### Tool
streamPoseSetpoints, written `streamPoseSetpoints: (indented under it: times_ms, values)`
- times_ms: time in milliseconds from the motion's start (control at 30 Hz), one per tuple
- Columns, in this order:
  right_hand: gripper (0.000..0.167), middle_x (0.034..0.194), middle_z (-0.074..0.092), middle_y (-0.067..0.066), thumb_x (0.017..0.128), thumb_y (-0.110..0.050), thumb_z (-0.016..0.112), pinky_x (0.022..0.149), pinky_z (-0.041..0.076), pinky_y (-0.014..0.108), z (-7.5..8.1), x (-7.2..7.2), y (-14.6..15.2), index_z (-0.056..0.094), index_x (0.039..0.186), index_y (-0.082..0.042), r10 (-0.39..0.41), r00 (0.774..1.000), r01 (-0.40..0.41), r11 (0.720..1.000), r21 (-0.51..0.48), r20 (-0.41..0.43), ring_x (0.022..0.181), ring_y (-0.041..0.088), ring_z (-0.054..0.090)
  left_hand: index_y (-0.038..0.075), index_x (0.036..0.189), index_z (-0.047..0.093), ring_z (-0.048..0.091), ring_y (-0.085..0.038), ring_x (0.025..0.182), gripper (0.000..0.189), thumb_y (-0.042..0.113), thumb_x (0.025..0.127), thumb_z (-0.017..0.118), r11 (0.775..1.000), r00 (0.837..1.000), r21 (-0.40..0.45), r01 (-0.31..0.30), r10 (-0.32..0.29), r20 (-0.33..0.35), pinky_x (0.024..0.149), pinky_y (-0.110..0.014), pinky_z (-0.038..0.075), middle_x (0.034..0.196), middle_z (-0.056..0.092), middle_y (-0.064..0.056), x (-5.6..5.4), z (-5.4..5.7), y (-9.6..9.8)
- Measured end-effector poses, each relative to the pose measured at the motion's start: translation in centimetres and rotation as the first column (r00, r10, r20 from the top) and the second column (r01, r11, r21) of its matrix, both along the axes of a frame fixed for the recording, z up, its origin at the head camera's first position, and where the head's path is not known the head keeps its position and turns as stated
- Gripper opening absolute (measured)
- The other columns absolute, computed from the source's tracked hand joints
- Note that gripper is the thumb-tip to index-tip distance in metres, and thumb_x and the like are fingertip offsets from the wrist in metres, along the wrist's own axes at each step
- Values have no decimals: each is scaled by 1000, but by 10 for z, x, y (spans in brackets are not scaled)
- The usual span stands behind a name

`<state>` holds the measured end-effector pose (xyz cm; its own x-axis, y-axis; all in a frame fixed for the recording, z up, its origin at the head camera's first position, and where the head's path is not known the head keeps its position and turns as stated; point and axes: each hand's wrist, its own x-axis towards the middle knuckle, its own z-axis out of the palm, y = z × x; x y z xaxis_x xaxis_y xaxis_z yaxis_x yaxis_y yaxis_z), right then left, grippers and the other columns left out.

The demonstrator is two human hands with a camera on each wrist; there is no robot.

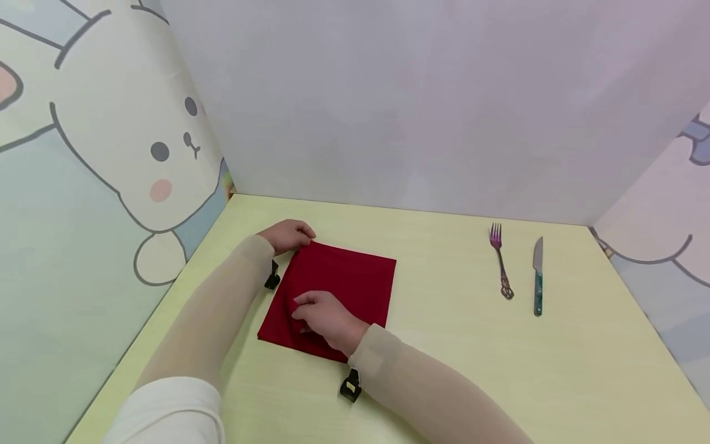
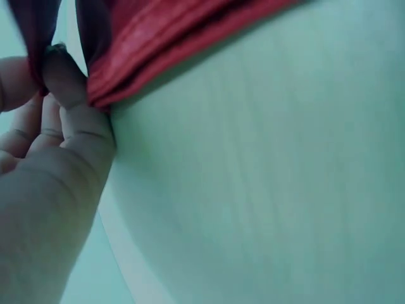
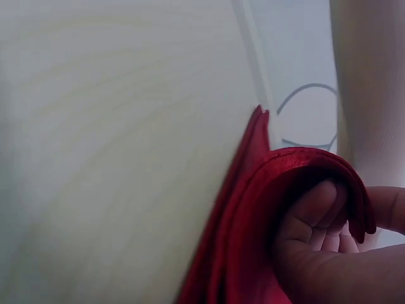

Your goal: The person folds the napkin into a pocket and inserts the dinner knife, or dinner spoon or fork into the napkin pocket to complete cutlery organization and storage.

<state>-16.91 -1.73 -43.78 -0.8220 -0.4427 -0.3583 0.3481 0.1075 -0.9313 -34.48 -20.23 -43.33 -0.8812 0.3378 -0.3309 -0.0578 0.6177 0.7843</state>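
Note:
A red cloth napkin (image 1: 355, 277), folded in layers, lies on the table left of centre. My left hand (image 1: 286, 235) is at its far left corner; in the left wrist view thumb and forefinger pinch a raised bit of the red cloth (image 2: 158, 44), while another folded edge lies beside them. Over the near left part, my right hand (image 1: 327, 317) grips an upper layer. The right wrist view shows that layer of the cloth (image 3: 243, 221) bent up in a curve, held between the thumb and fingers (image 3: 316, 206), above flatter layers underneath.
A fork (image 1: 501, 262) with purplish tines lies to the right on the pale table (image 1: 444, 370), and beside it a knife (image 1: 538, 283) with a green handle. A plain wall stands behind the table; panels with cartoon figures (image 1: 138, 135) flank it.

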Motion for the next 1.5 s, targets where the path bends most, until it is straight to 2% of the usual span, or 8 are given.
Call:
streamPoseSetpoints:
  times_ms: [167, 367, 500, 667, 900, 1133, 1333, 1500]
  values:
    - [29, 114, 63, 7, 97, -8, 65, 83, 58, 35, -8, -6, 6, 67, 125, 0, -23, 1000, 23, 999, 36, 20, 93, 23, 65, 0, 126, 65, 59, -24, 107, 27, 8, 103, 54, 1000, 1000, 7, 0, 0, -6, 93, -34, 50, 123, 62, -14, 0, 1, 2]
    - [27, 111, 64, 7, 98, -10, 64, 79, 55, 33, -5, -12, 21, 70, 123, -5, -73, 997, 71, 992, 102, 22, 91, 24, 63, -3, 128, 63, 59, -25, 110, 28, 6, 102, 55, 999, 999, 41, -33, 33, -2, 94, -34, 51, 128, 61, -17, -1, -2, 5]
    - [27, 115, 62, 7, 99, -10, 61, 82, 53, 35, -4, -16, 34, 70, 124, -6, -108, 994, 105, 986, 128, 11, 98, 26, 59, -3, 130, 62, 60, -26, 114, 29, 6, 103, 58, 991, 996, 103, -86, 85, 13, 98, -36, 52, 131, 61, -18, -1, -6, 12]
    - [30, 125, 59, 7, 100, -10, 56, 89, 51, 37, -7, -23, 53, 68, 128, -6, -157, 987, 154, 983, 100, 33, 111, 27, 54, -1, 129, 64, 62, -25, 109, 28, 8, 102, 62, 980, 990, 143, -139, 140, 0, 95, -34, 53, 123, 65, -15, -7, -13, 26]
    - [29, 123, 59, 9, 100, -9, 54, 90, 49, 39, -7, -23, 59, 67, 125, -5, -174, 984, 171, 981, 92, 24, 111, 28, 53, 0, 120, 68, 64, -25, 97, 22, 6, 99, 65, 988, 986, 85, -132, 139, -90, 84, -34, 55, 111, 68, -13, -12, -12, 38]
    - [25, 119, 60, 7, 101, -10, 56, 90, 49, 42, -4, -15, 49, 68, 123, -8, -165, 984, 173, 970, 169, -60, 108, 27, 54, 7, 109, 75, 56, -24, 98, 20, 5, 96, 60, 989, 984, -30, -143, 138, -114, 78, -33, 48, 113, 67, -9, -11, -12, 36]
    - [23, 116, 60, 5, 101, -12, 56, 81, 48, 37, 10, -10, 39, 68, 121, -11, -157, 982, 174, 970, 169, -107, 101, 25, 54, 7, 106, 80, 54, -25, 98, 26, 4, 95, 57, 985, 977, -8, -172, 169, -129, 78, -33, 46, 114, 67, -10, -6, -10, 33]
    - [22, 116, 61, 3, 102, -13, 56, 82, 48, 37, 12, -9, 29, 69, 119, -12, -146, 984, 160, 976, 146, -102, 103, 24, 54, 7, 107, 81, 53, -25, 101, 27, 4, 96, 56, 982, 975, 4, -187, 187, -121, 79, -32, 45, 116, 67, -10, -4, -9, 31]
